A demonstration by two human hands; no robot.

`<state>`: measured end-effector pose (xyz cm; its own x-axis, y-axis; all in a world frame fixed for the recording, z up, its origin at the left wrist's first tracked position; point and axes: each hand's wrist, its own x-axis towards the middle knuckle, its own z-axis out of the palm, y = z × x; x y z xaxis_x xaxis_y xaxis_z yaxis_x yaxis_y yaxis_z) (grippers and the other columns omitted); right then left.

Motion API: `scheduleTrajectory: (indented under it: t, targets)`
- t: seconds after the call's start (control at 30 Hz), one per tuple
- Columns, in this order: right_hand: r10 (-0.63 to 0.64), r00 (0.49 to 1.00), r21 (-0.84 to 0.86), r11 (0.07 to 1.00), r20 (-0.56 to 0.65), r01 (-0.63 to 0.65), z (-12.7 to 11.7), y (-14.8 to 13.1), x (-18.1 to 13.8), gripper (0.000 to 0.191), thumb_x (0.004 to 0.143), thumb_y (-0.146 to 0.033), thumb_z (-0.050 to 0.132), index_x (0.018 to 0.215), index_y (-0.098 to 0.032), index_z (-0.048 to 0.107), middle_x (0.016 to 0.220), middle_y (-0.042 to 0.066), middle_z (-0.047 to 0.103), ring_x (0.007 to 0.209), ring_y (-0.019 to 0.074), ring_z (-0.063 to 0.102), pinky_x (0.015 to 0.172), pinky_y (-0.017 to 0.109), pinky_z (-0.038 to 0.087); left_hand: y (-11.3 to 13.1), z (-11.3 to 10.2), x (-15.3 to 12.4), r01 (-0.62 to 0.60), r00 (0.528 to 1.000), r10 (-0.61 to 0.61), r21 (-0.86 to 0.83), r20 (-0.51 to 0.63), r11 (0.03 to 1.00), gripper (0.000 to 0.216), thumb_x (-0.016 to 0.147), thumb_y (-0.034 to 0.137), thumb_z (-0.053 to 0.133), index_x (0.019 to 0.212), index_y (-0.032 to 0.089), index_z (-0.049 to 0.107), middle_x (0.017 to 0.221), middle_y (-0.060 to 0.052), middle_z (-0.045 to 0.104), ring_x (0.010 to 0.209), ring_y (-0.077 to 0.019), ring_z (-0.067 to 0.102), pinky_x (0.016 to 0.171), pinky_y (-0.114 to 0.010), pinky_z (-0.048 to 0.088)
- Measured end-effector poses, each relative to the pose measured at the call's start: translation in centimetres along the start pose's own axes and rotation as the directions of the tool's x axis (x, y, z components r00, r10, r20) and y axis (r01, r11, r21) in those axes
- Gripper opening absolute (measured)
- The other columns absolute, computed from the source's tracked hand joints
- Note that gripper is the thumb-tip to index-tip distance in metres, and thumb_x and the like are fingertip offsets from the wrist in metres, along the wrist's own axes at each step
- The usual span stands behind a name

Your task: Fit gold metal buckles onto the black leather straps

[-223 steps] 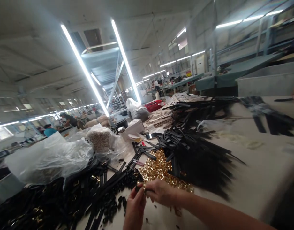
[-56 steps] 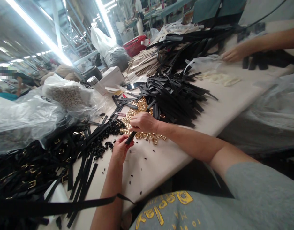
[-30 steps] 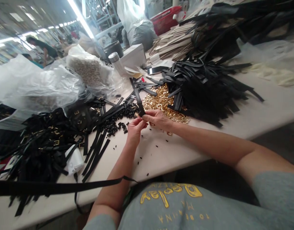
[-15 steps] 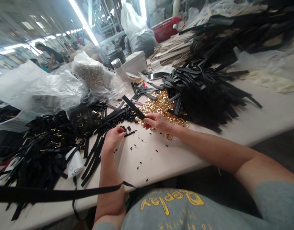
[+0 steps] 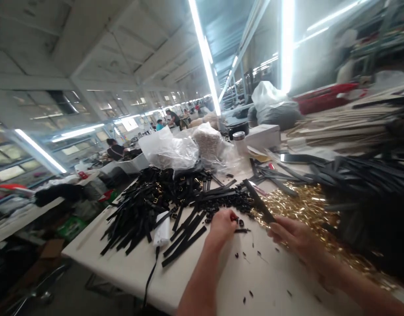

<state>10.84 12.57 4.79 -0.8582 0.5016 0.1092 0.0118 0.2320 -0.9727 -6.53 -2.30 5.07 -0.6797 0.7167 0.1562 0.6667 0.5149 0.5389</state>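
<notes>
My right hand (image 5: 294,235) is closed on the lower end of a flat black strap (image 5: 258,201), which slants up and to the left. With fingers pinched together, my left hand (image 5: 223,224) rests at the near edge of a heap of small black loops (image 5: 233,199). Whatever it may hold is hidden by the fingers. A short black strip (image 5: 242,231) lies just right of its fingertips. Gold buckles (image 5: 295,202) are heaped behind and beyond my right hand.
A pile of black straps with gold buckles (image 5: 145,197) covers the table's left part, near a white device (image 5: 162,229) with a cord. Clear plastic bags (image 5: 170,147), a lidded bottle (image 5: 239,141) and a white box (image 5: 262,136) stand behind. More black straps (image 5: 379,175) lie right.
My view has swung up and left, so the hands and table appear lower and further right. The right hand still holds the strap; the left stays by the loops.
</notes>
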Motion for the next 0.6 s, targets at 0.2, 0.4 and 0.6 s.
scheduleTrajectory:
  t: [0.2, 0.4, 0.6]
  targets:
    - [0.103, 0.994, 0.052, 0.993, -0.030, -0.101, 0.0, 0.8, 0.2, 0.048, 0.059, -0.066, 0.067, 0.082, -0.024, 0.072, 0.070, 0.010, 0.070, 0.060, 0.0267, 0.066, 0.056, 0.036, 0.059, 2.6, 2.6, -0.2, 0.149, 0.988, -0.118, -0.768, 0.096, 0.623, 0.022, 0.062, 0.020, 0.061, 0.081, 0.015, 0.070, 0.058, -0.003, 0.062, 0.050, -0.0142, 0.057, 0.052, -0.026, 0.047]
    - [0.121, 0.992, 0.074, 0.990, 0.039, -0.123, -0.1, 3.1, 1.3, 0.045, 0.056, -0.064, 0.069, 0.079, -0.026, 0.073, 0.077, 0.012, 0.070, 0.062, 0.0285, 0.067, 0.057, 0.038, 0.060, 5.2, 4.3, -0.2, 0.138, 0.984, -0.151, -0.940, 0.094, 0.312, 0.024, 0.051, 0.025, 0.064, 0.071, 0.013, 0.069, 0.061, -0.007, 0.064, 0.048, -0.0142, 0.058, 0.052, -0.028, 0.049]
    - [-0.052, 0.999, 0.007, 0.999, 0.015, 0.052, 0.7, 2.1, 0.2, 0.043, 0.076, -0.065, 0.054, 0.082, -0.026, 0.070, 0.065, 0.004, 0.065, 0.053, 0.0219, 0.063, 0.054, 0.035, 0.054, 5.9, 3.5, -1.7, -0.001, 0.995, -0.090, -0.918, -0.040, 0.395, 0.014, 0.061, 0.026, 0.064, 0.072, 0.017, 0.066, 0.062, -0.004, 0.063, 0.052, -0.0140, 0.055, 0.054, -0.026, 0.044]
